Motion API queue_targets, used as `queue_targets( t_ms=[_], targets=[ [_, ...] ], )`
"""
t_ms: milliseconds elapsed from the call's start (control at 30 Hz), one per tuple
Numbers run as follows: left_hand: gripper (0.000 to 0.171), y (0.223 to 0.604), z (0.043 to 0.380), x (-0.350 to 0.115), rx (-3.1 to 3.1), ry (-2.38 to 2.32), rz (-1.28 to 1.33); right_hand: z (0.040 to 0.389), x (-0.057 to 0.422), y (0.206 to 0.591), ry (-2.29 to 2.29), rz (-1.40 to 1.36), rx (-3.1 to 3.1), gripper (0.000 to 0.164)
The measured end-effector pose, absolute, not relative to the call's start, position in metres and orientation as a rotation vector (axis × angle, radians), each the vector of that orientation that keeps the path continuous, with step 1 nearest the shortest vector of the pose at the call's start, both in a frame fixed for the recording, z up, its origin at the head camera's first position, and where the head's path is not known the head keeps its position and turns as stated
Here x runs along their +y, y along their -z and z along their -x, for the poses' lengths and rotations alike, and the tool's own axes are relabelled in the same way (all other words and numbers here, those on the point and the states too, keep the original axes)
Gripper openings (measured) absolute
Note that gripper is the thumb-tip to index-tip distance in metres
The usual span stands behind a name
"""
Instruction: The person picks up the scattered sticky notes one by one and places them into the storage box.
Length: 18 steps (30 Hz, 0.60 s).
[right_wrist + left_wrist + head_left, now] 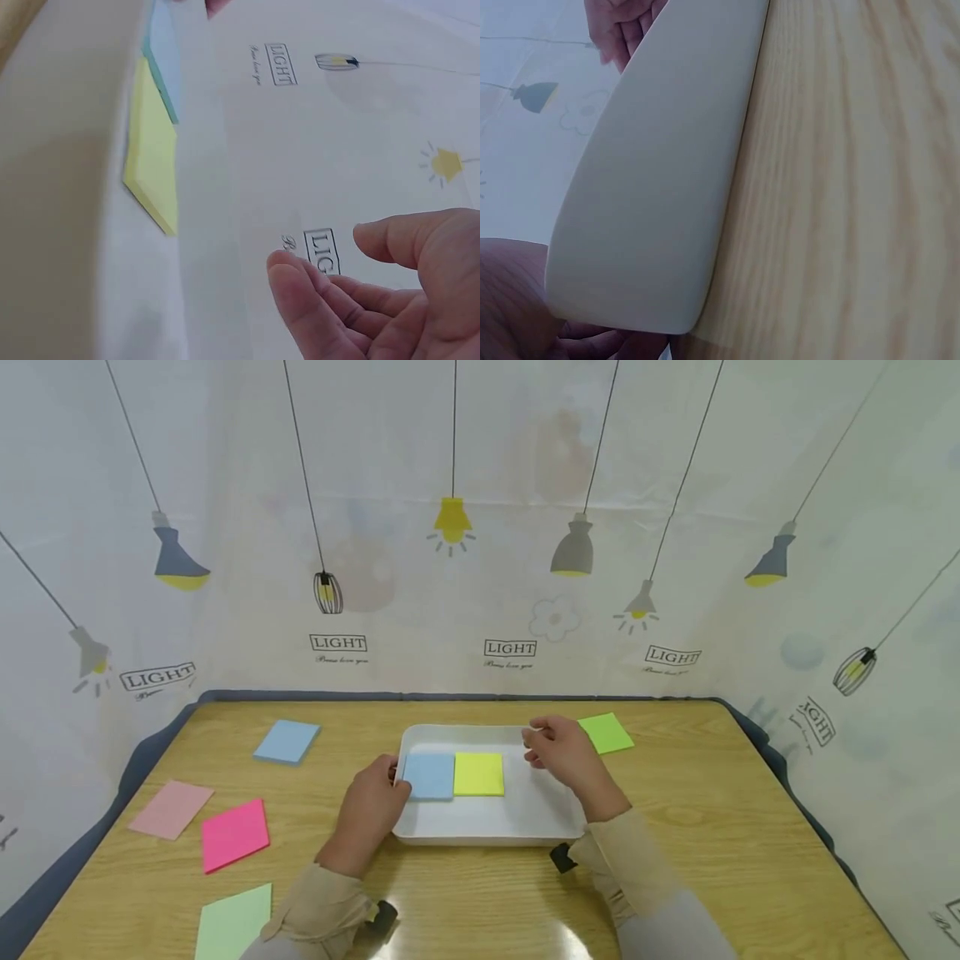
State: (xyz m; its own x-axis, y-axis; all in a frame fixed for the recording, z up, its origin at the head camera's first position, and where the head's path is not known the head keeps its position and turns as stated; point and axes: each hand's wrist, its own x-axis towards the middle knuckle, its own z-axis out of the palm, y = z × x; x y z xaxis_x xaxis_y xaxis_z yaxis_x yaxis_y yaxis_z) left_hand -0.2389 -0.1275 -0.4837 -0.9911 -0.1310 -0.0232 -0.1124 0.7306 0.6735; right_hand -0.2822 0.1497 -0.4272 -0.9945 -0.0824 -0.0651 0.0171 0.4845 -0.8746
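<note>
A white tray (487, 828) lies on the table, holding a blue sticky-note pad (429, 777) and a yellow sticky-note pad (478, 774) side by side in its left and middle part. My left hand (372, 806) grips the tray's left edge, thumb at the rim, fingers along the outer wall. In the left wrist view, the tray's outer wall (652, 165) hides part of that hand. Over the tray's right back corner hovers my right hand (566, 758), its fingers loosely bent with nothing between them. Just behind it is a lime-green sticky-note pad (607, 733).
Left of the tray lie another blue pad (287, 742), a pale pink pad (172, 810), a bright pink pad (236, 836) and a pale green pad (234, 922), partly covered by the left sleeve. A printed curtain (420, 610) hangs behind the wooden table (720, 827).
</note>
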Motion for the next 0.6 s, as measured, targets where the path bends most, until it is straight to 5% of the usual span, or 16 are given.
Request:
queue_targets(
  t_ms=[600],
  targets=[
    [0.038, 0.481, 0.237, -0.127, -2.893, 1.151, -0.219, 0.313, 0.239, 0.431, 1.697, -0.155, 2.717, 0.044]
  ],
)
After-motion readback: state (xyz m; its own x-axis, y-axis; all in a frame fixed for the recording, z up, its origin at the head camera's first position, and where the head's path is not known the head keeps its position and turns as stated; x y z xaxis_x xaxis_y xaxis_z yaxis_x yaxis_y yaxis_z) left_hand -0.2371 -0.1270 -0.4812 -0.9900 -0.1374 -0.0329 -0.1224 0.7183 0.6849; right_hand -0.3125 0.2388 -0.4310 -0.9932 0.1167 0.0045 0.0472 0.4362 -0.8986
